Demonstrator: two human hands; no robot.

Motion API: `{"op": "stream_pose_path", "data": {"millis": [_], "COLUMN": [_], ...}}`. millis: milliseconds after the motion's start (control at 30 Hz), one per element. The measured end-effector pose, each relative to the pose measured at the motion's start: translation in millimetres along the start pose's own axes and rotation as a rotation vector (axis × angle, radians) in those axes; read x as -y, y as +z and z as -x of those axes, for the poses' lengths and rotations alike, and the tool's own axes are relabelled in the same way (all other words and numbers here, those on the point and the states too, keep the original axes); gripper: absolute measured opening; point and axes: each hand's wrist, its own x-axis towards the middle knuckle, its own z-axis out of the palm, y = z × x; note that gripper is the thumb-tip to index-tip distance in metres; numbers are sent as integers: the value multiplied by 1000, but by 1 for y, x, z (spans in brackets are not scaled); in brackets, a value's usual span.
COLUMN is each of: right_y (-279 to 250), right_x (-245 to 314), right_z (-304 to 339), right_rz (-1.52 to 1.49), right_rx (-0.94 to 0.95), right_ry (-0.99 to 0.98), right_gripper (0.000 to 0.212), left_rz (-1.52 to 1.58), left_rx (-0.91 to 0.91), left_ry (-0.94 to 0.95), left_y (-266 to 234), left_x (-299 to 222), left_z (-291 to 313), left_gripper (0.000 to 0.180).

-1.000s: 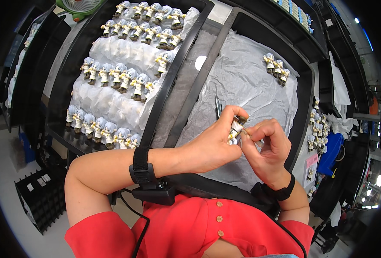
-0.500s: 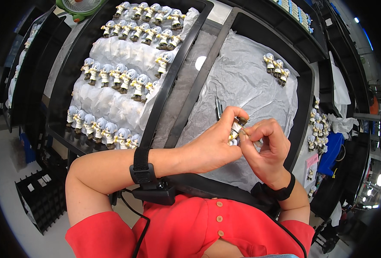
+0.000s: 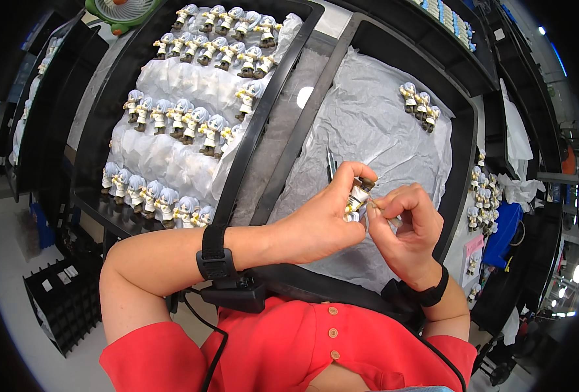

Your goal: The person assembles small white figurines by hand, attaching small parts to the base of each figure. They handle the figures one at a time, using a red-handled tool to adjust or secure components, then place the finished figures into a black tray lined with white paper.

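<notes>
A small figurine (image 3: 357,197) in white clothing with dark boots is tipped over in my left hand (image 3: 328,219), boots toward the top. My left thumb and fingers close round it and hide its head. Right beside it, my right hand (image 3: 410,228) is pinched near the figurine's side; what sits between those fingertips is too small to make out. Beyond my left hand a slim dark pointed tool (image 3: 330,163) sticks up, its lower part hidden. Below both hands lies crumpled grey tissue paper (image 3: 368,98) in a black tray (image 3: 467,157).
Another black tray (image 3: 270,104) at left holds rows of similar figurines (image 3: 181,114) on white tissue. Several stand at the right tray's far right (image 3: 422,104). More figurines (image 3: 482,196) and a blue bin (image 3: 504,232) are farther right. A green fan (image 3: 120,12) stands far left.
My right hand has shifted very slightly away from the figurine, opening a small gap. The left hand stays nearly in place, with the figurine turned a little.
</notes>
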Motion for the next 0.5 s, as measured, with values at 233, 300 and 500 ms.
{"op": "stream_pose_path", "data": {"millis": [233,300,500], "right_y": [0,3,2], "right_x": [-3,-3,-3], "right_z": [0,-1,0], "right_rz": [39,7,28], "right_rx": [21,-9,-4], "right_ry": [-4,-17,-9], "right_gripper": [21,21,21], "left_rz": [4,-10,-14], "left_rx": [1,8,15], "left_ry": [32,45,15], "left_y": [1,1,0], "left_x": [5,6,0], "left_z": [-1,-2,0], "left_gripper": [56,56,55]}}
